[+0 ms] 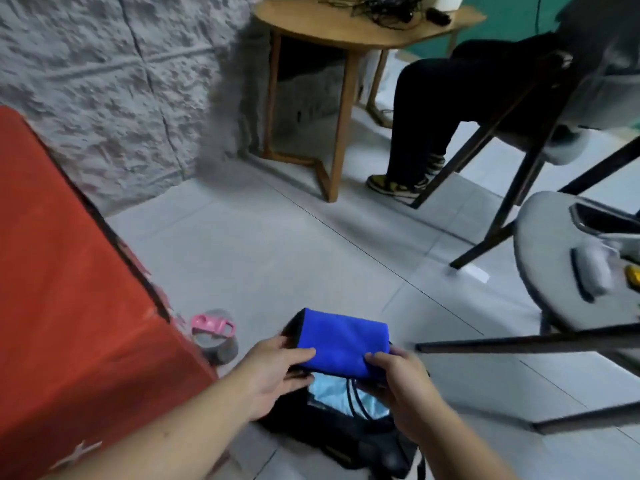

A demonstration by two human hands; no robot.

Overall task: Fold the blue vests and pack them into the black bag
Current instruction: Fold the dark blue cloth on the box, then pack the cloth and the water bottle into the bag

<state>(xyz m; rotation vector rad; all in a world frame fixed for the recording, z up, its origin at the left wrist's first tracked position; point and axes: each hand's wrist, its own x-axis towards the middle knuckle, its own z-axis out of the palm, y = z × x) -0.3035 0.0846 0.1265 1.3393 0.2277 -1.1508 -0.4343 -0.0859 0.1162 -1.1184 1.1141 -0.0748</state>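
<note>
1. A folded blue vest [344, 342] is held by both hands just above the open mouth of a black bag [349, 434] on the tiled floor [277, 244].
2. The left hand [277, 372] grips the vest's left edge, thumb lying across the top of the fabric and fingers curled beneath.
3. The right hand [403, 386] pinches the near right corner, fingertips bent over the cloth.
4. Pale blue material [332, 396] shows inside the bag.
5. A pink-lidded bottle [216, 336] stands beside a red-covered surface [69, 306]; a seated person's leg [422, 109] is by a wooden table [346, 29].
</note>
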